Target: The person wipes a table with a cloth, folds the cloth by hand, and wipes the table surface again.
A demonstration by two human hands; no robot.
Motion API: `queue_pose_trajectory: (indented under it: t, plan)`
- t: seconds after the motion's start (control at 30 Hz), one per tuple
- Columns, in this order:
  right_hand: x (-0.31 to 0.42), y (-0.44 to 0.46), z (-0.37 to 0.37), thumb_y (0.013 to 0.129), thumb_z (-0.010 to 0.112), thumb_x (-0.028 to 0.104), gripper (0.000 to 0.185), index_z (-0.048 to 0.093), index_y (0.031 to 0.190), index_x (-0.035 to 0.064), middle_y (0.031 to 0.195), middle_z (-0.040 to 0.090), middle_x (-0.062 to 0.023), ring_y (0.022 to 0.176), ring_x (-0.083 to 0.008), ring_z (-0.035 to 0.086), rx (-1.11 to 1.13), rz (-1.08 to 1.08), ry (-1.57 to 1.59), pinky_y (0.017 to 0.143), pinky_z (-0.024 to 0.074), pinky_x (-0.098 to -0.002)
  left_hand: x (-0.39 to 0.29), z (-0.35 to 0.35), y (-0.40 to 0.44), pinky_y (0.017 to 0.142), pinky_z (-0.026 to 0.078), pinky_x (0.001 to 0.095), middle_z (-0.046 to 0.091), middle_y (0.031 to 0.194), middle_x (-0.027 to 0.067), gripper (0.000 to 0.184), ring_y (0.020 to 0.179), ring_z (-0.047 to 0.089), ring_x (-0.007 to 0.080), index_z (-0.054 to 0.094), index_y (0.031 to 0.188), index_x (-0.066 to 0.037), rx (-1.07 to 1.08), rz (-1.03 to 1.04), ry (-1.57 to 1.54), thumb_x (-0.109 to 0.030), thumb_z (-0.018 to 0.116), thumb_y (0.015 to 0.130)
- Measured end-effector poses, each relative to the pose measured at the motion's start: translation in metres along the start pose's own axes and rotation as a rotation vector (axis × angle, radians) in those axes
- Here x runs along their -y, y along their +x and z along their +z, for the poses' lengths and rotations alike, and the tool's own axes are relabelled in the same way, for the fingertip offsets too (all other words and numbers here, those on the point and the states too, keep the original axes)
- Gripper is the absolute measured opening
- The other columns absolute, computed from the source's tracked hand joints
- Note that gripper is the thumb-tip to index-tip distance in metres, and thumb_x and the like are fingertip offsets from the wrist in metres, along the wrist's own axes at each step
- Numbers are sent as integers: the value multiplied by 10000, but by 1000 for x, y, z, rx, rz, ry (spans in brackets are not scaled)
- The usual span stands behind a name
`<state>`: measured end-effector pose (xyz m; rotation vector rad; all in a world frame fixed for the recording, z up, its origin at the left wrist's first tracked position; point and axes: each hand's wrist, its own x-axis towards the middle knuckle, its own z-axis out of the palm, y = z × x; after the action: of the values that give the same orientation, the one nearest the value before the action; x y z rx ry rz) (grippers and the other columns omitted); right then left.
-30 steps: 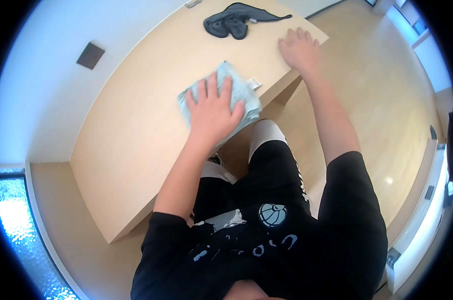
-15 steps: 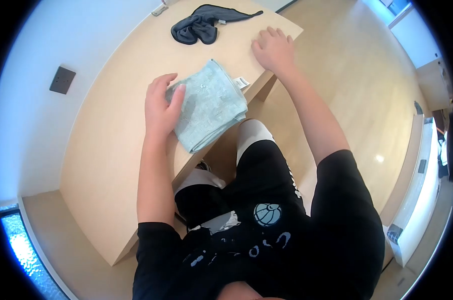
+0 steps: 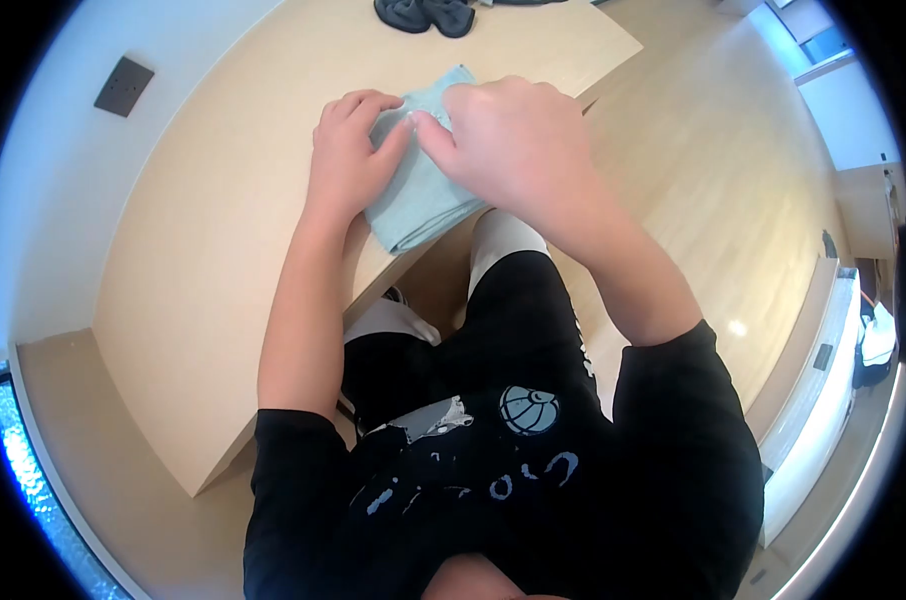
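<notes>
A folded pale blue-green cloth (image 3: 420, 212) lies at the table's front edge, with both hands on its upper part. My left hand (image 3: 358, 150) is at its left side, fingers bent and thumb lying on the fabric, closed on the cloth. Over the upper right side is my right hand (image 3: 518, 140), its thumb pointing left and its index finger curled against the cloth. The back of that hand hides its other fingers. Both thumb tips nearly meet near the cloth's upper middle. A small light spot shows between them, too small to make out.
At the far end of the light wood table (image 3: 213, 290) lies a dark grey cloth (image 3: 428, 15), partly cut off by the frame. A wall socket (image 3: 124, 86) is on the left. My legs are at the table's front edge.
My right hand has left the table's far right corner and come left onto the blue-green cloth. My left hand has moved further onto it. The camera view has shifted, so the grey cloth appears higher.
</notes>
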<state>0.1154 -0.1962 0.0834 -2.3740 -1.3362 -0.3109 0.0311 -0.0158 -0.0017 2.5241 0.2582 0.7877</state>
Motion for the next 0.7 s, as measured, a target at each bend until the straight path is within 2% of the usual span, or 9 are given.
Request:
queue_pose_trajectory:
  t: [0.1, 0.2, 0.3, 0.37, 0.4, 0.5, 0.7]
  plan:
    - [7, -4, 12, 864, 650, 263, 294, 660, 645, 67, 560, 607, -140, 495, -329, 617, -65, -52, -33, 469, 501, -401, -1, -4, -2, 932, 478, 414, 689, 1128, 88, 239, 1075, 588, 324, 716, 1045, -63, -5, -39, -41, -217, 697, 863]
    - [10, -3, 12, 821, 662, 220, 226, 670, 651, 71, 557, 606, -145, 493, -326, 621, -4, -51, -76, 469, 503, -399, -14, -12, 1, 943, 477, 402, 695, 1125, 96, 218, 1077, 600, 308, 720, 1031, -45, -64, -119, -152, -191, 685, 873]
    - [11, 2, 17, 801, 652, 190, 189, 667, 660, 64, 567, 614, -150, 512, -324, 634, 65, -70, -114, 478, 507, -402, -16, -17, -1, 952, 471, 394, 661, 1207, 122, 348, 1148, 587, 256, 660, 1186, -9, -117, -124, -513, -191, 684, 891]
    - [10, 4, 29, 759, 650, 137, 115, 704, 693, 60, 647, 668, -140, 599, -310, 685, 68, -77, -125, 507, 530, -400, -24, -24, -1, 963, 475, 387, 642, 1238, 133, 525, 1149, 594, 251, 595, 1284, 0, -33, 17, -584, -267, 730, 853]
    - [11, 5, 33, 738, 648, 111, 95, 722, 709, 58, 688, 695, -135, 643, -303, 711, 69, -79, -130, 521, 542, -399, -29, -25, -1, 968, 478, 384, 632, 1253, 139, 617, 1149, 598, 248, 563, 1333, 4, 11, 88, -617, -304, 753, 833]
    - [20, 17, 29, 739, 650, 124, 102, 726, 748, 56, 730, 709, -128, 701, -296, 726, 317, 6, -143, 556, 554, -400, -40, -14, -5, 1012, 468, 385, 605, 1307, 146, 824, 1184, 595, 274, 468, 1427, -10, 88, 256, -456, -389, 795, 772]
    - [21, 19, 34, 729, 643, 141, 111, 719, 751, 64, 732, 710, -107, 716, -302, 728, 340, -49, -171, 569, 559, -406, -39, -20, -2, 1012, 479, 376, 657, 1245, 159, 703, 1159, 624, 265, 567, 1337, 13, 128, 101, -538, -345, 796, 777]
